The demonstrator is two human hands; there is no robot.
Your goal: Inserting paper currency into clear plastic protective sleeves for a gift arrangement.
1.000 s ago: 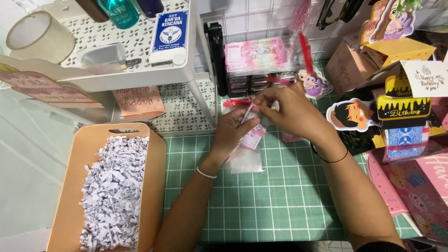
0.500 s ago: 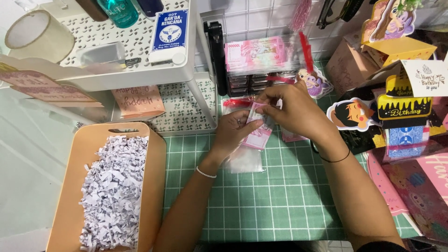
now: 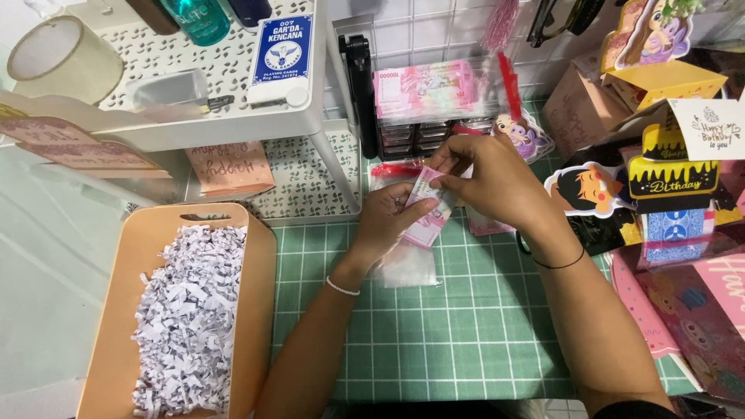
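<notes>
— What is in your hands?

— Pink paper notes, a small folded stack, pale pink with darker pink print, tilted and held above the green grid cutting mat, just in front of the white shelf's leg; my left hand is closed round the stack from below, thumb on top; my right hand pinches its upper corner between fingertip and thumb; a clear plastic sleeve hangs under the notes and lies partly on the mat.

— What can you not make out?

— The lower part of the stack is hidden behind my left fingers; whether the notes sit inside the sleeve or only against it, I cannot tell; the print on them is too small and blurred; more pink paper lies under my right wrist, mostly covered.

— How much room is around you?

— Open mat lies towards me, between my forearms; on my left a tan tray of shredded white paper touches the mat's edge; ahead, a white perforated shelf and a clear box of pink notes stand close; on my right, birthday cards and cut-out figures crowd the mat's border.
</notes>
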